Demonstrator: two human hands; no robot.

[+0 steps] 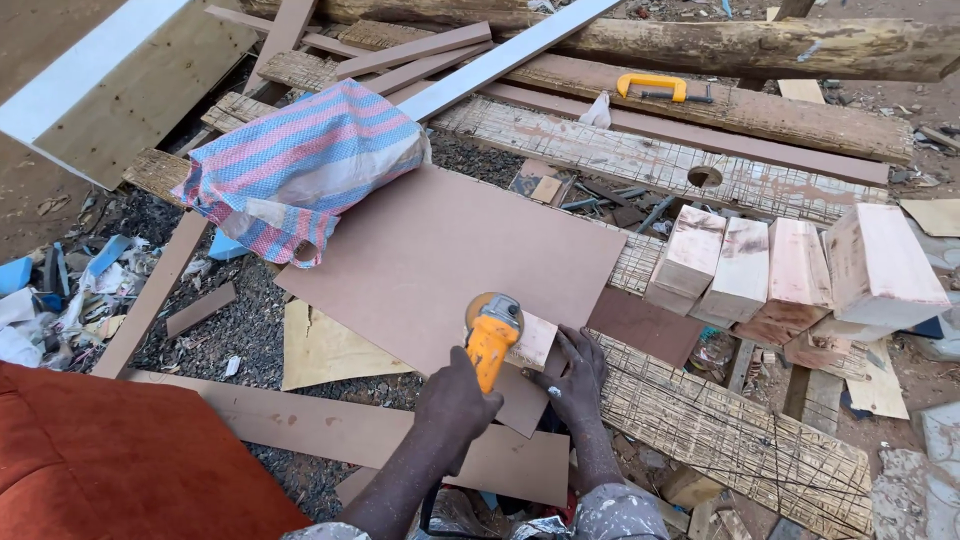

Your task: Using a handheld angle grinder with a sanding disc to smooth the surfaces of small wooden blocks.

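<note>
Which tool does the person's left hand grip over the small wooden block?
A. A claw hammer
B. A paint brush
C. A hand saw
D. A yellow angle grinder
D. The left hand wraps the body of a yellow angle grinder, its disc end at the small wooden block, which the right hand steadies on the brown board.

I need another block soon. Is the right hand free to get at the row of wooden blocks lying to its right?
Probably not now: the right hand is pressing down a small block, though nothing blocks the way to the row.
</note>
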